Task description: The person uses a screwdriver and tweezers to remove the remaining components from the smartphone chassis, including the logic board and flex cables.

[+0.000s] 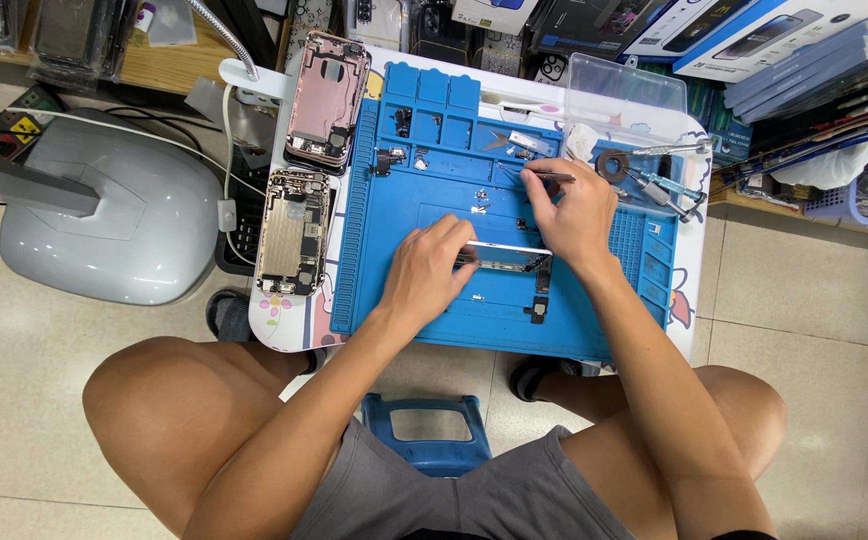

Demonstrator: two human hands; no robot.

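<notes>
An opened phone body lies on the blue repair mat. My left hand rests on its left end, fingers pressing it down. My right hand is just above its right end and pinches metal tweezers that point left over the mat. Small screws and metal parts lie scattered on the mat above the phone. A dark flex part sticks out below the phone's right end.
Two stripped phone housings lie left of the mat, a pink one and a gold one. Screwdrivers and a tape roll sit at the right. A clear box, product boxes behind, a grey lamp base left, a blue stool below.
</notes>
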